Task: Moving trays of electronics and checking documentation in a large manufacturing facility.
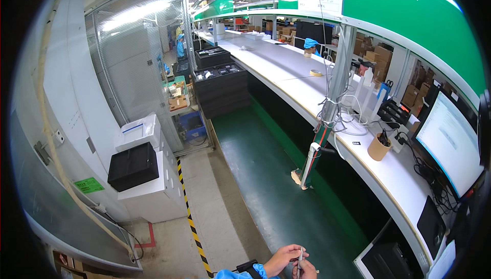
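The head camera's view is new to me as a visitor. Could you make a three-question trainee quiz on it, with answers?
1. True or false: the black box sits on top of a white box.
2. The striped floor tape is: a) red and white; b) yellow and black; c) blue and green.
3. What is held where the left hand and right hand meet?

Key: 1. True. 2. b. 3. A slim silvery object, too small to identify.

Slim pale grey object (300, 257), nearly upright, in right-hand fingers (308, 267)
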